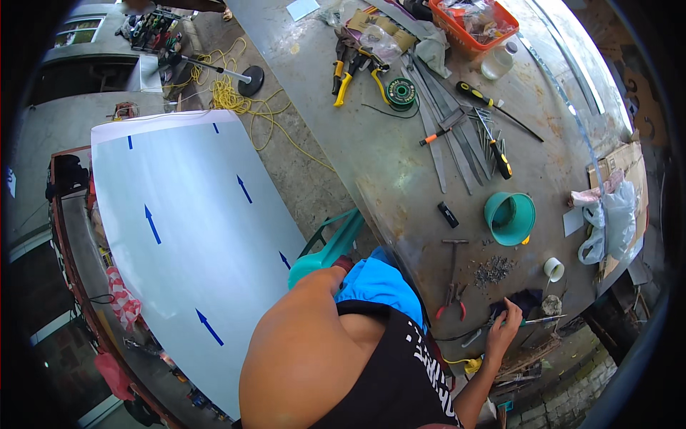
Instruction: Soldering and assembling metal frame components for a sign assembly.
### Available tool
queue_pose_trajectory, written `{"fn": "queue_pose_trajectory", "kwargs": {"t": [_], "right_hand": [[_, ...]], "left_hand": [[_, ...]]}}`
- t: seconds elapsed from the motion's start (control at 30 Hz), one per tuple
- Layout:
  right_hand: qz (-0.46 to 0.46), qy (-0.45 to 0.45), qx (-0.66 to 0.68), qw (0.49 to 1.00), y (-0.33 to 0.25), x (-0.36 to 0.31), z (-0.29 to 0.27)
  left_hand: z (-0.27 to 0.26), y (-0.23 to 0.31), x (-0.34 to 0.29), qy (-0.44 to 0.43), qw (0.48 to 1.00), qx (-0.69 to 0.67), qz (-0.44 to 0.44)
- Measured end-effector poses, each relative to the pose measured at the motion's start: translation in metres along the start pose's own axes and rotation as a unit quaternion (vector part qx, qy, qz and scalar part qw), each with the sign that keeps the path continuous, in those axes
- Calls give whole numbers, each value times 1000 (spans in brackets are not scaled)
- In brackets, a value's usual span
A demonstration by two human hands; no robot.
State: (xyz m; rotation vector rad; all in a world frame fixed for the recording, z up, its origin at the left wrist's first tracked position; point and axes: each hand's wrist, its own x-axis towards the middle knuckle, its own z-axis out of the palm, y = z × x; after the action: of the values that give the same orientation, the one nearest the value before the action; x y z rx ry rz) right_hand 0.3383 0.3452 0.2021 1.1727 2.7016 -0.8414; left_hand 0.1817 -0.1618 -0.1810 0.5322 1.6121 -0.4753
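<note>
My right hand (504, 327) is at the near right edge of the metal table, its fingers closed about a soldering iron (544, 319) with a teal handle and thin metal tip pointing right. A dark cloth (527, 300) lies just beyond the fingers. Next to the tip sit a greyish lump (552, 305) and a small white spool (554, 269). Left of the hand are red-handled pliers (451, 304) and a T-shaped metal tool (454, 250). Small dark metal bits (491, 271) form a loose pile farther in. My left arm (304, 329) bends down beside the table; its hand is hidden.
A teal cup (510, 219), screwdrivers (498, 110), long metal strips (446, 121), a green spool (401, 91) and an orange basket (477, 27) occupy the table (386, 164). At left stands a large pale sheet (193, 229) with blue arrows. A teal chair (321, 261) is beside me.
</note>
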Motion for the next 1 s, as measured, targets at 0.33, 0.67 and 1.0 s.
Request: {"fn": "queue_pose_trajectory", "kwargs": {"t": [0.33,0.67,1.0], "right_hand": [[-66,26,27,997,-18,-52,4],[-88,94,56,990,-1,-104,-13],[-105,122,75,984,-4,-97,-8]], "left_hand": [[-119,42,-152,-15,966,216,139],[-110,24,-129,234,967,39,95],[-405,-151,-282,727,464,-488,135]]}}
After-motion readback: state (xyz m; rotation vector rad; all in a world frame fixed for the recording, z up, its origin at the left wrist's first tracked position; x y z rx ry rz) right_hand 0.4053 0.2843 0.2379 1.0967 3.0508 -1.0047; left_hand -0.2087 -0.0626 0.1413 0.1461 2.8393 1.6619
